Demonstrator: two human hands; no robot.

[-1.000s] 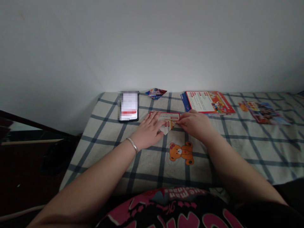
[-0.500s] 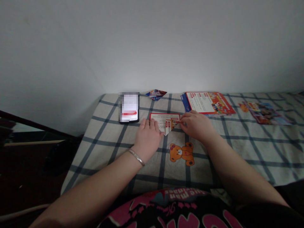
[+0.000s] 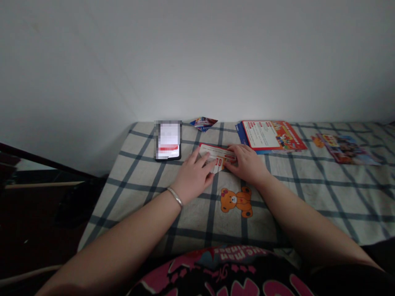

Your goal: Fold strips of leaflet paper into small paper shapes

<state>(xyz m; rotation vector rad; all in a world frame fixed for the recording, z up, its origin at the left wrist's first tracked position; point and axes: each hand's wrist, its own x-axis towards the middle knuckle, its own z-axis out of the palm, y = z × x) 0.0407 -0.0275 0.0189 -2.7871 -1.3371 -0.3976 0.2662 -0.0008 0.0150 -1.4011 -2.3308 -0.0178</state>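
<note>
A small folded sheet of printed paper (image 3: 219, 153), white with a red edge and a pointed lower flap, lies on the checked cloth between my hands. My left hand (image 3: 194, 170) is on its left part, fingers spread across the top and the thumb and index finger close together at the lower flap. At the right end, my right hand (image 3: 247, 162) grips the sheet between thumb and fingers. Parts of the paper are covered by both hands. Beyond it, near the wall, rests a folded blue and red paper diamond (image 3: 203, 123).
A phone (image 3: 168, 142) with a lit, partly blurred screen lies at the left. To the right are a stack of printed leaflets (image 3: 262, 135) and another colourful leaflet (image 3: 348, 149). A white wall (image 3: 197, 61) borders the back of the checked cloth (image 3: 296, 193), which has printed bears.
The sheet has tilted slightly, and its upper part looks folded down lower. My left fingers have moved onto the paper, and my right hand has shifted left around its end.
</note>
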